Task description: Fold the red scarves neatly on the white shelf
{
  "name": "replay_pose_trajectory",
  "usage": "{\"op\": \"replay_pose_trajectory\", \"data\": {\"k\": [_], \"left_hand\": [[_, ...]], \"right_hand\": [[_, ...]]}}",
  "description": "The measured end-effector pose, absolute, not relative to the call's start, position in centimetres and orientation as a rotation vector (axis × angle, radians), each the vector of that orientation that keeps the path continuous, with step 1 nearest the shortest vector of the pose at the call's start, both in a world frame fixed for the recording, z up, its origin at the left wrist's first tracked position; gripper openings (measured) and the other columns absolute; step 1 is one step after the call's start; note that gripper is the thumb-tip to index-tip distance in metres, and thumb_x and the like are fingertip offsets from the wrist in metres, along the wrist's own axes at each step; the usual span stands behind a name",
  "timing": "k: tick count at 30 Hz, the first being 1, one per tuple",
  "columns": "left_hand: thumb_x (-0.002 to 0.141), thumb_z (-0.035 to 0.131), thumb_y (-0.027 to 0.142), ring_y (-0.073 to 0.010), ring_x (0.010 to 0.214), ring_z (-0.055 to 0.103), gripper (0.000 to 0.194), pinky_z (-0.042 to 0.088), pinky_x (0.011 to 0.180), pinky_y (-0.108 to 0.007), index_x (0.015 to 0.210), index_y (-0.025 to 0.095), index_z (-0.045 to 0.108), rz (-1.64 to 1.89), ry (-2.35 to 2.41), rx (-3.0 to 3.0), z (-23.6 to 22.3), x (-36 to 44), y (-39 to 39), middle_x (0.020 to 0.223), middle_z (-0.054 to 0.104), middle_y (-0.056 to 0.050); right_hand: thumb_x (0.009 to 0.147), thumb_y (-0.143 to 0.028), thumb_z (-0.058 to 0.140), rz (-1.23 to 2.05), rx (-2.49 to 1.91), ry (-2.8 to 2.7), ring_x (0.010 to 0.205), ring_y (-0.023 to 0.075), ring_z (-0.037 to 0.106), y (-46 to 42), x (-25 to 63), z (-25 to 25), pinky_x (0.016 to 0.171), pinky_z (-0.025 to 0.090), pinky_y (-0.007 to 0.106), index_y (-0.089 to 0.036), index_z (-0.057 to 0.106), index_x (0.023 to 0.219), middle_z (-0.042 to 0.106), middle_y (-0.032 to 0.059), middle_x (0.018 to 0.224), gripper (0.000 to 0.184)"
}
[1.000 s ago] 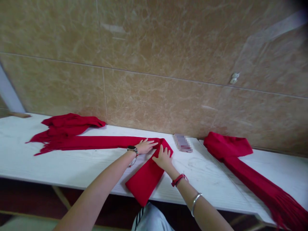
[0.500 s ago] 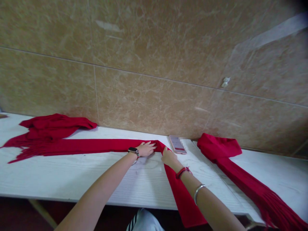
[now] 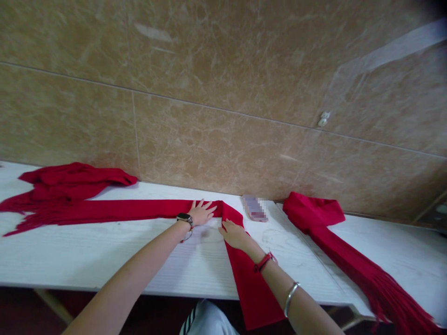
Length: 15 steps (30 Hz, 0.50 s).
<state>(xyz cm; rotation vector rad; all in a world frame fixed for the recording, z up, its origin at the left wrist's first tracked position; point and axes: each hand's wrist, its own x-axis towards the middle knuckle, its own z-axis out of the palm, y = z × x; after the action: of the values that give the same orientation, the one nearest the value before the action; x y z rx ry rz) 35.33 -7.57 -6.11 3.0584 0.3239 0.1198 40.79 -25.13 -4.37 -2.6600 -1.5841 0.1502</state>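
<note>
A long red scarf [image 3: 115,209] lies along the white table [image 3: 87,256] and bends at a corner near the middle, its other end [image 3: 251,288] hanging over the front edge. My left hand [image 3: 200,213] lies flat and open on the scarf just left of the bend; a dark watch is on that wrist. My right hand [image 3: 234,234] rests on the part running toward me, fingers spread and pressing the cloth. A red cord and a silver bangle circle that wrist.
A second red scarf [image 3: 335,251] with fringe runs diagonally across the table's right side and off the edge. A phone [image 3: 254,207] lies by the wall between the two scarves. More bunched red cloth [image 3: 70,179] sits at the far left. A brown marble wall stands behind.
The near folded part of the scarf has swung from pointing lower left to hanging straight over the front edge. My right hand slid toward me along it; the left hand shifted slightly left.
</note>
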Motion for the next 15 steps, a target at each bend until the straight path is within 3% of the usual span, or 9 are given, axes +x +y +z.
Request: {"op": "replay_pose_trajectory", "data": {"k": [3,5,7,10,12,15], "left_hand": [[0.092,0.028,0.039,-0.0348,0.134,0.011,0.044,0.014,0.099,-0.063,0.136,0.037,0.03,0.105,0.239,3.098,-6.3,34.1,-7.7,0.148,0.019,-0.001],[0.092,0.029,0.039,-0.0342,0.134,0.009,0.043,0.013,0.099,-0.063,0.134,0.041,0.031,0.066,0.1,3.102,-6.3,33.9,-8.2,0.148,0.018,0.002],[0.091,0.032,0.039,-0.0359,0.133,0.01,0.041,0.011,0.097,-0.066,0.132,0.042,0.035,0.013,0.042,3.069,-6.1,34.0,-8.8,0.147,0.02,0.003],[0.088,0.04,0.035,-0.0361,0.132,0.015,0.037,0.009,0.098,-0.066,0.123,0.039,0.048,0.017,0.077,2.916,-5.4,34.3,-9.1,0.143,0.031,0.003],[0.086,0.041,0.027,-0.0303,0.131,0.023,0.034,0.013,0.104,-0.056,0.116,0.034,0.056,0.077,0.125,2.818,-4.6,34.1,-8.8,0.139,0.038,0.003],[0.087,0.028,0.016,-0.0203,0.123,0.038,0.039,0.025,0.104,-0.037,0.112,0.02,0.058,0.222,0.29,2.768,-3.5,32.8,-8.5,0.131,0.048,-0.004]], "right_hand": [[0.089,-0.038,0.033,0.254,-2.645,-1.464,0.131,0.0257,0.028,-27.0,40.6,-4.2,0.101,0.028,0.041,-0.012,0.036,0.135,0.032,0.0163,0.142,0.053],[0.084,-0.039,0.045,0.276,-2.69,-1.404,0.13,0.0294,0.028,-28.2,40.0,-4.0,0.099,0.03,0.043,-0.012,0.031,0.137,0.03,0.0182,0.142,0.062],[0.08,-0.033,0.05,0.222,-2.785,-1.36,0.125,0.0331,0.034,-28.8,39.1,-3.8,0.093,0.036,0.045,-0.012,0.03,0.138,0.033,0.0207,0.139,0.064],[0.081,-0.02,0.045,0.156,-2.866,-1.346,0.115,0.0326,0.047,-28.0,38.7,-3.2,0.088,0.039,0.043,-0.007,0.041,0.13,0.048,0.0243,0.125,0.05],[0.085,-0.018,0.039,0.184,-2.853,-1.385,0.107,0.0296,0.053,-26.5,39.3,-2.5,0.087,0.04,0.04,-0.005,0.052,0.118,0.058,0.0227,0.112,0.038],[0.091,-0.025,0.035,0.223,-2.789,-1.455,0.096,0.0239,0.058,-24.1,41.0,-1.2,0.08,0.046,0.035,-0.01,0.06,0.107,0.062,0.0148,0.103,0.032]]}}
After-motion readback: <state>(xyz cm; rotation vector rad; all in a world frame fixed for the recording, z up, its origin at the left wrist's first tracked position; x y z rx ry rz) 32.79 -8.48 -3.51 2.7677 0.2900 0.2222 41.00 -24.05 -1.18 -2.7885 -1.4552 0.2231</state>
